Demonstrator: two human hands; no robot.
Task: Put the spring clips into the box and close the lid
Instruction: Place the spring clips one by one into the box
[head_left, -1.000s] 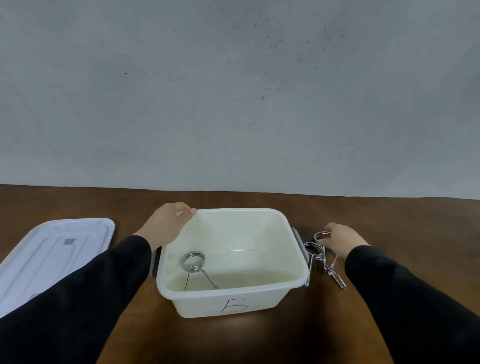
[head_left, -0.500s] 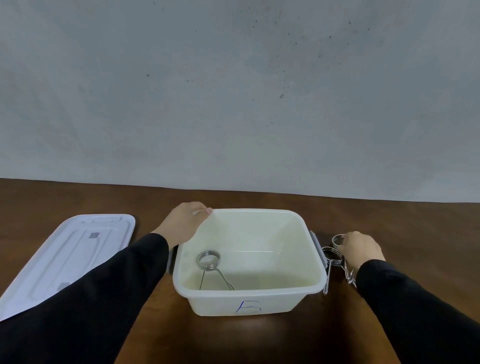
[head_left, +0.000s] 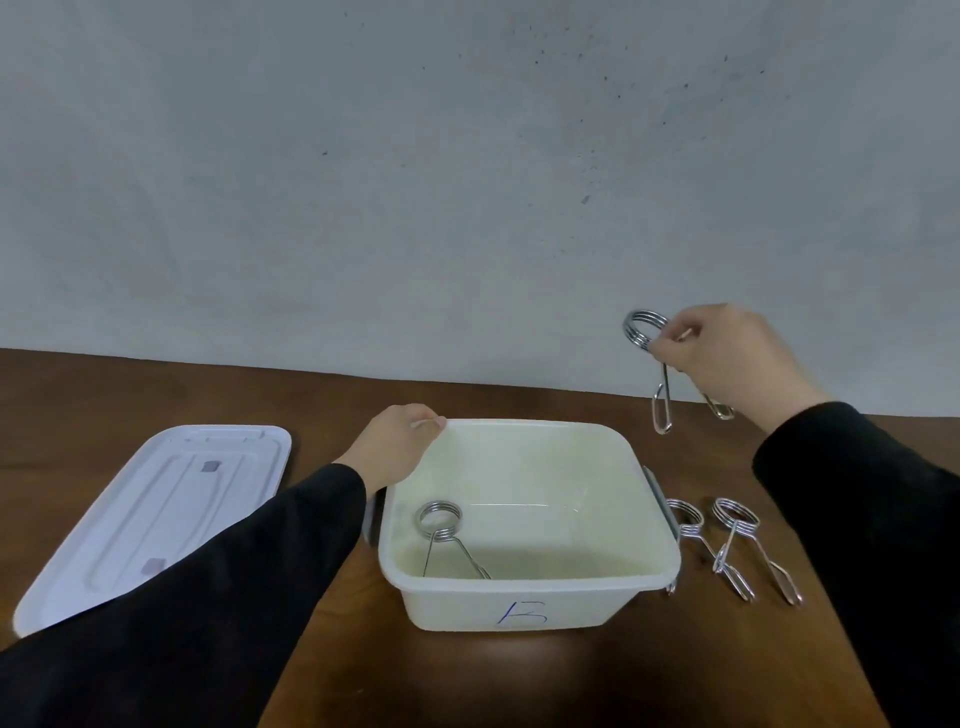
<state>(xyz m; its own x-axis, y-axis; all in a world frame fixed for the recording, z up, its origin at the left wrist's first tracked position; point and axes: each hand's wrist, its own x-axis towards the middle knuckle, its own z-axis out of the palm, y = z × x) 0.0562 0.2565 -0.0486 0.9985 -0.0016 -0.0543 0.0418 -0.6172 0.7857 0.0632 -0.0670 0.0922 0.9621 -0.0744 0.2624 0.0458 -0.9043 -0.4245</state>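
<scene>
Spring clips: four are visible in the head view, all referenced here to the box (head_left: 524, 597).

Box: a cream, open-topped plastic container standing upright on the brown table (head_left: 571, 686), with a handwritten blue mark on its near wall and grey latches on its left and right sides.

Clip inside the box (head_left: 441, 525): rests on the floor of the box at the near-left corner, coil upward against the left wall, handles pointing toward the near wall.

Clips on the table: the first clip (head_left: 684, 522) lies just beside the right latch of the box; the second clip (head_left: 737, 519) lies to the right of the first, their handles crossing.

Raised clip (head_left: 647, 332): held in the air above and beyond the far-right corner of the box, coil up, handles hanging down.

Right hand (head_left: 727, 358): fingers closed around the raised clip just below its coil.

Left hand (head_left: 395, 447): curled over the far-left corner of the box rim, gripping it.

Lid (head_left: 156, 504): white, lying flat on the table, well apart to the left of the box.
</scene>
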